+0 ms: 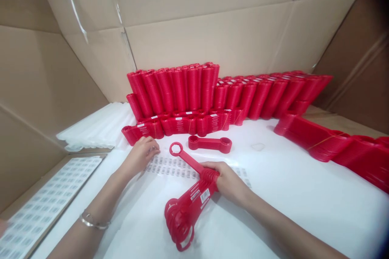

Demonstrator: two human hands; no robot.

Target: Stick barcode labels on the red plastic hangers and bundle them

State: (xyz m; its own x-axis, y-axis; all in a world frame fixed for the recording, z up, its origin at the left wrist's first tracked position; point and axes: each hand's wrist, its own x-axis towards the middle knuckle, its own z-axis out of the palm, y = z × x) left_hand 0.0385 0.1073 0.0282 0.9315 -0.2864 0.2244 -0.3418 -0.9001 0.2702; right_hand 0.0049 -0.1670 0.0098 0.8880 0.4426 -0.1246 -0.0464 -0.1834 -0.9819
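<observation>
My right hand (229, 180) grips a fanned bunch of red plastic ring wrenches (194, 196). One wrench (188, 161) sticks out from the bunch toward the upper left, and a barcode label (205, 195) shows on another. My left hand (142, 153) is at the far left end of a clear sheet of barcode labels (173, 167), its fingers bent and pinched together. What lies between those fingertips is too small to make out. The right hand and wrenches cover part of the sheet. Just beyond it lies a short stack of red wrenches (209, 143).
Tall stacks of red wrenches (179, 91) stand along the back, with banded bundles (179, 124) before them. More bundles (322, 137) lie at right. White plastic sleeves (97, 125) and another label sheet (51, 206) are at left. Cardboard walls (212, 36) enclose the white surface (288, 210).
</observation>
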